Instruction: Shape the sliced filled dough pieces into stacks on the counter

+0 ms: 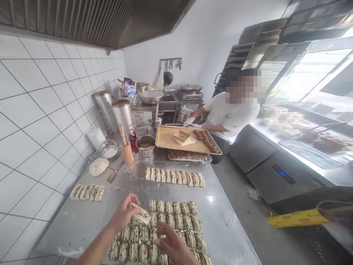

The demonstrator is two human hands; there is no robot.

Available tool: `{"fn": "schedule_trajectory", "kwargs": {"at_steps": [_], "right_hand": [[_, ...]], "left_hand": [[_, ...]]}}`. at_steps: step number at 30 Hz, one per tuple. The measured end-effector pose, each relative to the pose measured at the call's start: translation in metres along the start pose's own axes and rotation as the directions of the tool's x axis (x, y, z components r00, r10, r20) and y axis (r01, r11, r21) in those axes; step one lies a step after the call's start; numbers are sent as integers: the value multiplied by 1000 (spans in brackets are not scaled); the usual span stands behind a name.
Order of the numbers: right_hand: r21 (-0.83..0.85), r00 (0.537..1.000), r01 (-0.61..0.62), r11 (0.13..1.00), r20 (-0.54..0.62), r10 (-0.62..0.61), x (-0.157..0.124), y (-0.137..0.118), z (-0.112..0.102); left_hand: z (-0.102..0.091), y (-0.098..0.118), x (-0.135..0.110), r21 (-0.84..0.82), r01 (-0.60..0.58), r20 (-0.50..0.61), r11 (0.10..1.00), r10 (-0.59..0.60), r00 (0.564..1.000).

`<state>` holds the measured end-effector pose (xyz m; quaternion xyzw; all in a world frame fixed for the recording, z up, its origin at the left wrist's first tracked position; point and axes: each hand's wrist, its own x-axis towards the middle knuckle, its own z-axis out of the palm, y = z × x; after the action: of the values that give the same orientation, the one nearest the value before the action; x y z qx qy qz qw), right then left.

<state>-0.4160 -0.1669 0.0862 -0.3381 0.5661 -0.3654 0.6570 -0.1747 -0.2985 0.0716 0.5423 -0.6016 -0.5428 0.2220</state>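
My left hand (124, 210) grips a layered dough piece (142, 215) with dark green filling, raised over the near rows. My right hand (172, 239) hovers just right of it, fingers apart and curved, with no piece visible in it. Beneath both hands lie several rows of cut dough rolls (173, 208), their striped layers facing up; my hands cover part of them. Farther back rests a long sliced dough strip (175, 177). A shorter sliced strip (87, 192) sits at the left of the steel table (220, 217).
Along the back left are a dough lump (99, 167), a scraper (112, 176), a thick wooden roller (127, 153) and a metal pot (146, 146). Stacked trays (189, 139) stand at the table's far end, where a gloved co-worker (234, 114) works. Tiled wall (44, 110) borders the left side.
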Motion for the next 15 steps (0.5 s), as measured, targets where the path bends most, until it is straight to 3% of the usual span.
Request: {"fn": "schedule_trajectory", "kwargs": {"at_steps": [2, 3, 6, 11, 13, 15], "right_hand": [[53, 965, 11, 999, 260, -24, -9, -30, 5], [76, 933, 2, 997, 358, -29, -14, -42, 5], [158, 882, -41, 987, 470, -39, -32, -59, -4], [357, 851, -180, 917, 523, -37, -59, -61, -13], [335, 837, -203, 920, 548, -14, -68, -65, -13], [258, 841, -158, 953, 542, -7, -75, -70, -14]], "left_hand": [[18, 45, -29, -33, -139, 200, 990, 143, 969], [22, 64, -44, -5, -197, 235, 980, 193, 953], [22, 100, -79, 128, -383, 250, 915, 344, 905], [23, 94, -102, 361, -643, 349, 675, 542, 765], [28, 89, -101, 431, -693, 363, 578, 592, 719], [33, 91, -100, 455, -711, 381, 536, 605, 699]]}}
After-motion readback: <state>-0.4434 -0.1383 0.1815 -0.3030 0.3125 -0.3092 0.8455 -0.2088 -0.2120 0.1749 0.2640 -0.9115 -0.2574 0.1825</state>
